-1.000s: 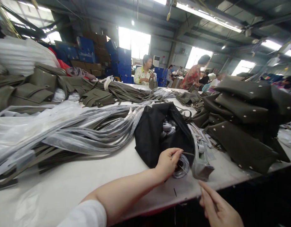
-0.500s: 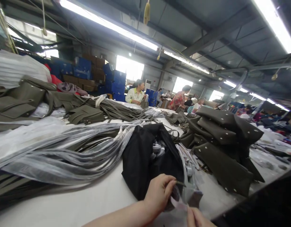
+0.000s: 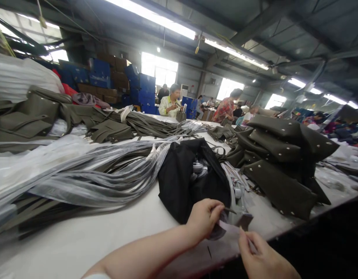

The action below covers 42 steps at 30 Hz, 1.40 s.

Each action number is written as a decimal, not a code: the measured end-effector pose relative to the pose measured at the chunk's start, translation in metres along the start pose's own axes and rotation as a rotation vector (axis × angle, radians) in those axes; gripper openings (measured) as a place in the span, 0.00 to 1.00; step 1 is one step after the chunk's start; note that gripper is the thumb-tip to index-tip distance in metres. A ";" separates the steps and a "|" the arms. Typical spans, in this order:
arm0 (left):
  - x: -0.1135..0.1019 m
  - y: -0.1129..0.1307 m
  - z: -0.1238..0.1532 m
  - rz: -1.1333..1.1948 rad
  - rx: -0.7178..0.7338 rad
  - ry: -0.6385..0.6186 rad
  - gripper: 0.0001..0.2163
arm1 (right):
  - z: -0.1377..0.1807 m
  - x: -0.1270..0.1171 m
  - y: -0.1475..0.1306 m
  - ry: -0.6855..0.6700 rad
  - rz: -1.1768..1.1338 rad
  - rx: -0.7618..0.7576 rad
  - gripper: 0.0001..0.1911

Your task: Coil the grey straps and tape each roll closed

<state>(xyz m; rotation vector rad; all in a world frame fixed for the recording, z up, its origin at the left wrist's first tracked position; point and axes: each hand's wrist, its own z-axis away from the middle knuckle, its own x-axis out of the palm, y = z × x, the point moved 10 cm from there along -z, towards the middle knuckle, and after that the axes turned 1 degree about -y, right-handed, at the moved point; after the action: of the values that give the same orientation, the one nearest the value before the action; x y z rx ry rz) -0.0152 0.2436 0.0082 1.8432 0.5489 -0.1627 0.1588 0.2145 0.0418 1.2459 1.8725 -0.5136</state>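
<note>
Hands at 6 o'clock: left hand (image 3: pixel 203 219) pinched on thin strap (image 3: pixel 229 211); right hand (image 3: pixel 263 257) gripping clear sleeve (image 3: pixel 231 228). Likely light, limp, slippery; best held near end. Black bag (image 3: pixel 181 178) at 12 o'clock; olive panels (image 3: pixel 280 155) at 2 o'clock.

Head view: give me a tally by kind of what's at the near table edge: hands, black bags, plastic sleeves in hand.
Hands: 2, left hand and right hand
Black fabric bag: 1
Clear plastic sleeve: 1
Total: 4

bare left forearm, white sleeve edge near elbow, bare left hand (image 3: pixel 203 219), bare right hand (image 3: pixel 264 257)
</note>
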 end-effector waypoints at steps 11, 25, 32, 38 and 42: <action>0.004 0.024 0.008 -0.273 0.163 -0.078 0.18 | -0.010 -0.024 -0.026 0.054 0.073 -0.013 0.17; 0.039 0.008 0.012 0.398 -0.111 -0.552 0.28 | -0.026 0.006 0.009 -0.101 -0.766 0.125 0.16; 0.019 0.045 0.012 0.224 0.174 -0.427 0.13 | 0.001 0.071 0.039 -0.400 -1.152 0.609 0.26; 0.023 0.063 0.023 0.194 0.300 -0.430 0.13 | 0.014 0.085 0.000 -0.579 -1.558 0.657 0.18; 0.020 0.062 0.023 0.103 0.274 -0.361 0.11 | 0.011 0.075 0.018 -0.388 -1.455 0.675 0.18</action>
<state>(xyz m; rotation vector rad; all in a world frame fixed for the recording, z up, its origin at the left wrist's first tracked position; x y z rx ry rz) 0.0338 0.2131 0.0459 2.0398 0.1841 -0.5111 0.1655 0.2576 -0.0229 -0.1719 2.0189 -2.0676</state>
